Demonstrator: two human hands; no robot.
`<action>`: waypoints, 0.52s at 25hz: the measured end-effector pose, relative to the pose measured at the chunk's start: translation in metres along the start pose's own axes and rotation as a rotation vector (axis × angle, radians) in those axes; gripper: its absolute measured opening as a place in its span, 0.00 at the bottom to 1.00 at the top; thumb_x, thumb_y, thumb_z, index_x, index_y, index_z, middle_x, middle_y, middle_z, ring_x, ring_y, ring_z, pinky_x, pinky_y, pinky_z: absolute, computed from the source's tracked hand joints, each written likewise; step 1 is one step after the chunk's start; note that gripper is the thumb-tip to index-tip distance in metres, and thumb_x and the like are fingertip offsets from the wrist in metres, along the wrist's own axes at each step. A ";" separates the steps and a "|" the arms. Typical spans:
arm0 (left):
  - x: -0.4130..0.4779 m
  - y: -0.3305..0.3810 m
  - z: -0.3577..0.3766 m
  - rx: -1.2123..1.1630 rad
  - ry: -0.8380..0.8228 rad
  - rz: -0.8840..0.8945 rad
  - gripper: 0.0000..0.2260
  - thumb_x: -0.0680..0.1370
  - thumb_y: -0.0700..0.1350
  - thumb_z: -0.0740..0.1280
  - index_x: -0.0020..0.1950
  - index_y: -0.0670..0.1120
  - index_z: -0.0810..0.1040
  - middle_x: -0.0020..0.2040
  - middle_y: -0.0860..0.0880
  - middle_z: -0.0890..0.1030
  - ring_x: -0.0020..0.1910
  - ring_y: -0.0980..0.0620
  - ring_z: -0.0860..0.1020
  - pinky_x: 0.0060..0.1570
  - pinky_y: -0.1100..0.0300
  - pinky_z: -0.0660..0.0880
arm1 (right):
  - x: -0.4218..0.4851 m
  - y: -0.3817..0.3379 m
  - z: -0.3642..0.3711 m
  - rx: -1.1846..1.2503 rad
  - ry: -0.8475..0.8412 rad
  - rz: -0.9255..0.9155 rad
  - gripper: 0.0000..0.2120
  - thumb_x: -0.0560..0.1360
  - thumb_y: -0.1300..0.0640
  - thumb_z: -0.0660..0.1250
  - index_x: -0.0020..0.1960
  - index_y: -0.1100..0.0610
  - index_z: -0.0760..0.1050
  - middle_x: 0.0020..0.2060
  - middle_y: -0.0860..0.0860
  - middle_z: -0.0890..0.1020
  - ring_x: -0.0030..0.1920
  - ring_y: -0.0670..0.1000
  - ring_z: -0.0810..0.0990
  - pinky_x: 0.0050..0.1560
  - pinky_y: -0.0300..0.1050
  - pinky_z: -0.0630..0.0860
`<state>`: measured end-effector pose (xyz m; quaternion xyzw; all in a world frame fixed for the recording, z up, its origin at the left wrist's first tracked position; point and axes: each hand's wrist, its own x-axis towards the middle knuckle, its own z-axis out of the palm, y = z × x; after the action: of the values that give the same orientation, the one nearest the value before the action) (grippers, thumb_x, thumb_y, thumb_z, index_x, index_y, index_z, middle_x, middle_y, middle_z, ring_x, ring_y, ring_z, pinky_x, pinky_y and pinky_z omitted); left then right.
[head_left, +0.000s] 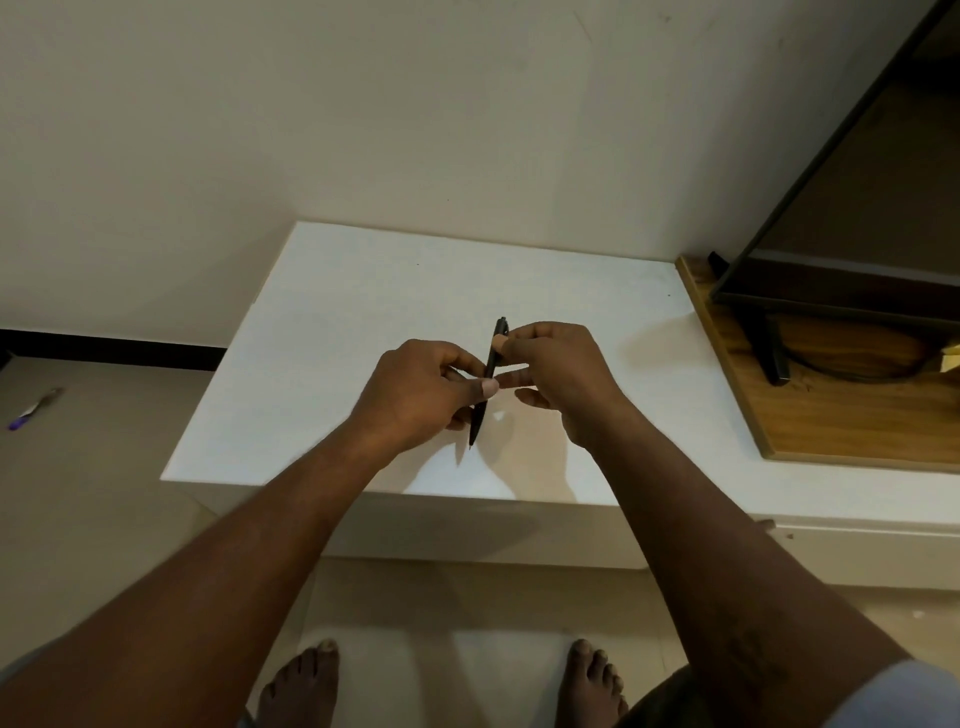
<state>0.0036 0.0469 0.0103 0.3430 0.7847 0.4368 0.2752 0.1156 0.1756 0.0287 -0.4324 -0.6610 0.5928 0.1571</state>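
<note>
A slim black pen (478, 421) stands nearly upright just above a white tabletop (322, 322), tip down and clip end up. My left hand (415, 395) pinches its lower half between thumb and fingers. My right hand (561, 374) pinches the upper part near the clip, thumb and forefinger closed on the barrel. Both hands meet over the middle of the table. The pen's middle is hidden behind my fingers.
A wooden board (831, 415) lies at the table's right, carrying a dark screen (857, 234) on a black stand. A purple-capped pen (34, 410) lies on the floor at the left. A wall rises behind the table. My bare feet (311, 680) stand below its front edge.
</note>
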 end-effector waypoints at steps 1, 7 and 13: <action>-0.001 0.000 0.002 -0.008 -0.041 -0.022 0.10 0.75 0.49 0.77 0.54 0.48 0.86 0.38 0.51 0.88 0.34 0.56 0.86 0.36 0.65 0.82 | 0.001 0.000 -0.001 0.039 0.026 0.015 0.04 0.79 0.57 0.73 0.49 0.57 0.82 0.47 0.53 0.89 0.42 0.53 0.90 0.39 0.44 0.77; -0.004 -0.004 0.009 0.067 -0.096 -0.079 0.04 0.77 0.47 0.75 0.45 0.47 0.85 0.37 0.50 0.88 0.34 0.52 0.87 0.39 0.56 0.85 | 0.014 0.017 -0.006 -0.210 0.108 -0.023 0.08 0.78 0.57 0.75 0.47 0.63 0.84 0.41 0.55 0.88 0.30 0.48 0.87 0.33 0.40 0.83; 0.006 -0.023 0.000 0.446 0.242 -0.037 0.06 0.77 0.52 0.74 0.48 0.51 0.83 0.48 0.50 0.85 0.48 0.47 0.82 0.45 0.58 0.72 | 0.025 0.035 -0.006 -0.312 0.149 -0.012 0.12 0.75 0.57 0.76 0.41 0.66 0.83 0.32 0.56 0.88 0.32 0.54 0.88 0.48 0.56 0.87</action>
<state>-0.0072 0.0427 -0.0107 0.3262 0.8951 0.2855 0.1047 0.1188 0.1955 -0.0093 -0.4902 -0.7342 0.4484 0.1401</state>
